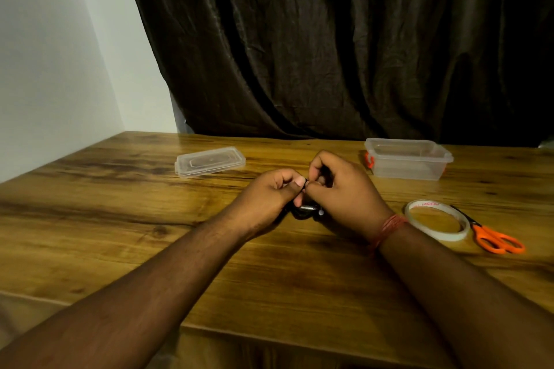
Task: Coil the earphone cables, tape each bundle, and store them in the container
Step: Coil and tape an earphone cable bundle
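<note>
My left hand and my right hand meet at the middle of the wooden table, both closed on a black earphone cable bundle. Most of the bundle is hidden by my fingers; a dark coil and a small metallic part show below them. A roll of clear tape lies flat to the right of my right wrist. The clear plastic container stands open at the back right. Its lid lies flat at the back, left of my hands.
Orange-handled scissors lie just right of the tape roll. A dark curtain hangs behind the table, and a white wall runs along its left side. The table's front edge is near my forearms.
</note>
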The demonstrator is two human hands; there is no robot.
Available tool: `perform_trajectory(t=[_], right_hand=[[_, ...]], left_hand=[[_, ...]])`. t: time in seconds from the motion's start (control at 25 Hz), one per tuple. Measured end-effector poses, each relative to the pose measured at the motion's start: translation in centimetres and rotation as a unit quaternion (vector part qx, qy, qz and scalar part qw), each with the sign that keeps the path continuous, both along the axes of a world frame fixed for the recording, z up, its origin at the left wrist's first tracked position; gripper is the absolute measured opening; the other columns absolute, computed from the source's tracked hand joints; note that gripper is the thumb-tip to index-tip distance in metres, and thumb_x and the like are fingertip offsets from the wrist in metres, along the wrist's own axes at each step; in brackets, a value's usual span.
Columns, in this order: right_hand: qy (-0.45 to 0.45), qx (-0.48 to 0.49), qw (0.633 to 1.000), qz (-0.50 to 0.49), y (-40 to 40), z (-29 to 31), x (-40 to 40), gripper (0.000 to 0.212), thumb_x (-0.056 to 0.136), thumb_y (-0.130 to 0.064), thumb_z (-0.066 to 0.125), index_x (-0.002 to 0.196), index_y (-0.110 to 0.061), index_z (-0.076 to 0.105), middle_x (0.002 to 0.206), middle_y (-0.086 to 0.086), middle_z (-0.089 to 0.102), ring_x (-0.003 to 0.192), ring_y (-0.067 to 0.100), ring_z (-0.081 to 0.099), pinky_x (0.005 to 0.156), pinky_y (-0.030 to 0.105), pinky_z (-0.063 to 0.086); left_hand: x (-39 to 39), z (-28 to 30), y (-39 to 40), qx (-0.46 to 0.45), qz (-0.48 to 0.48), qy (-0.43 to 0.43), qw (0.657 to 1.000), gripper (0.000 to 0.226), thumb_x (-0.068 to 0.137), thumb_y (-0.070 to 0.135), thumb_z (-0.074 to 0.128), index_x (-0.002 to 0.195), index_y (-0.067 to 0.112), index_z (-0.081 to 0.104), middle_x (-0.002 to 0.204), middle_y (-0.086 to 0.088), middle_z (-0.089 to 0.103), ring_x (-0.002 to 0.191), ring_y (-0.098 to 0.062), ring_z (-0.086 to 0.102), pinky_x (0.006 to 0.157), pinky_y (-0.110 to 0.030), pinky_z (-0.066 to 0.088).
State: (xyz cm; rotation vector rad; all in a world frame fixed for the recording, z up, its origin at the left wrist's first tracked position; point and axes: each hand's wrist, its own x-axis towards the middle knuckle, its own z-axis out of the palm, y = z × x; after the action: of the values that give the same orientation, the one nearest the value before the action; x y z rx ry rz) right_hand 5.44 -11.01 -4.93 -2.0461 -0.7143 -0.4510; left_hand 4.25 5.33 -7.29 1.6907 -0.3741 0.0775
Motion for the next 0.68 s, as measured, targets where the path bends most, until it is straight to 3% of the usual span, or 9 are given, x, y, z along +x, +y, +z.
perform_trajectory(t=[0.12, 0.28, 0.4, 0.56, 0.68], right_hand=[[0.033, 0.027, 0.999, 0.005, 0.3, 0.0, -0.2, 0.011, 0.082, -0.01, 0.067, 0.085, -0.018, 0.06, 0.068, -0.008, 0.057, 0.057, 0.001, 0.05, 0.053, 0.021, 0.044], [0.007, 0.004, 1.0, -0.018, 0.9, 0.1, -0.1, 0.01, 0.082, -0.012, 0.067, 0.084, -0.02, 0.06, 0.072, -0.005, 0.061, 0.062, 0.005, 0.054, 0.056, 0.025, 0.045], [0.086, 0.101, 0.991, 0.001, 1.1, -0.2, 0.1, 0.012, 0.083, -0.004, 0.064, 0.082, -0.015, 0.059, 0.056, -0.01, 0.059, 0.05, 0.0, 0.051, 0.048, 0.023, 0.042], [0.182, 0.214, 0.96, 0.006, 0.9, -0.6, 1.0, 0.008, 0.076, -0.013, 0.061, 0.076, -0.021, 0.062, 0.059, -0.001, 0.054, 0.055, 0.02, 0.054, 0.05, 0.035, 0.048], [0.213, 0.211, 0.954, 0.008, 0.7, -0.4, 1.0, 0.008, 0.08, -0.01, 0.062, 0.079, -0.018, 0.064, 0.062, 0.004, 0.06, 0.057, 0.026, 0.059, 0.05, 0.038, 0.049]], left_hand=[[0.0, -0.1, -0.3, 0.024, 0.021, -0.012, 0.999, 0.036, 0.098, 0.029, 0.049, 0.065, 0.022, 0.062, 0.071, -0.004, 0.063, 0.073, -0.018, 0.058, 0.077, -0.038, 0.041], [0.3, -0.1, -0.2, -0.011, 0.038, 0.0, 0.999, 0.031, 0.093, 0.033, 0.053, 0.067, 0.021, 0.065, 0.078, -0.009, 0.068, 0.083, -0.022, 0.063, 0.084, -0.043, 0.046], [0.5, -0.3, -0.5, -0.039, 0.041, 0.0, 0.998, 0.027, 0.095, 0.027, 0.055, 0.075, 0.014, 0.067, 0.079, -0.013, 0.067, 0.084, -0.027, 0.062, 0.087, -0.044, 0.045], [0.3, 0.3, -0.3, -0.096, 0.038, 0.005, 0.995, 0.006, 0.094, 0.006, 0.061, 0.094, 0.01, 0.065, 0.083, -0.01, 0.066, 0.083, -0.024, 0.063, 0.078, -0.039, 0.051], [0.4, 0.5, -0.1, -0.087, 0.047, 0.006, 0.995, 0.014, 0.09, 0.0, 0.064, 0.091, 0.014, 0.067, 0.081, -0.01, 0.066, 0.083, -0.027, 0.065, 0.079, -0.042, 0.051]])
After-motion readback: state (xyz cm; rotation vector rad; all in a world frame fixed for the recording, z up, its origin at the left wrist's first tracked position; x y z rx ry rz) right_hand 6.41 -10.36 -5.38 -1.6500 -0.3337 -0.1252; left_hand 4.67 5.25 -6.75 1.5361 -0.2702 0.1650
